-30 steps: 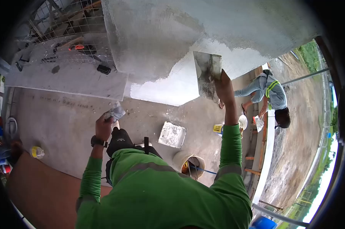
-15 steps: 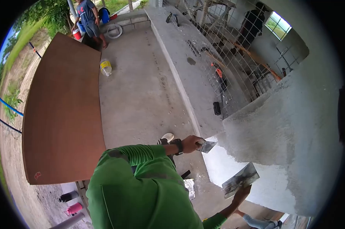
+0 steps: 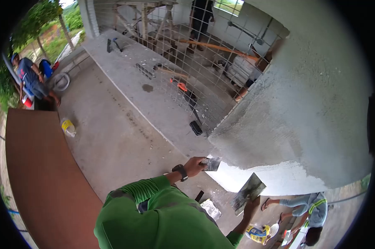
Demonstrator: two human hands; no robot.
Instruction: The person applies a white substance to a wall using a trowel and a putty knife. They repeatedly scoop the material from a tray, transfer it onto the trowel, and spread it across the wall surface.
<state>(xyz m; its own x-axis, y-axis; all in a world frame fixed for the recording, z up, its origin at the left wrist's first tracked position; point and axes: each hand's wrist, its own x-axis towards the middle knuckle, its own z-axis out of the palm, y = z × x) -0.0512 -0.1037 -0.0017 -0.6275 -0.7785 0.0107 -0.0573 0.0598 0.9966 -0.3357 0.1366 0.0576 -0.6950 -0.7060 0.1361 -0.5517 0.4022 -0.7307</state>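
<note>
My left hand [image 3: 194, 167], with a dark watch [image 3: 180, 172] on its wrist, is closed around a putty knife [image 3: 213, 163]. The blade lies right at the edge of the wall, where grey plaster [image 3: 258, 141] meets a bright white band [image 3: 274, 178]. In my right hand [image 3: 250, 207] is a flat rectangular trowel [image 3: 249, 193] smeared with grey material. Its blade tilts up and overlaps the lower edge of the white band in this view. The fingers under the trowel are partly hidden.
A concrete ledge [image 3: 154, 99] holds an orange-handled tool [image 3: 182, 86] and a black block-shaped item [image 3: 196, 128], beside wire mesh [image 3: 204, 45]. A brown board [image 3: 34, 166] stands left. One person [image 3: 316, 209] bends at lower right near a yellow-blue bag [image 3: 258, 233]; others are farther back.
The view has swung right, bringing the bending person and bag into fuller sight. Both hands keep their tools, and the putty knife stays at the wall's edge.
</note>
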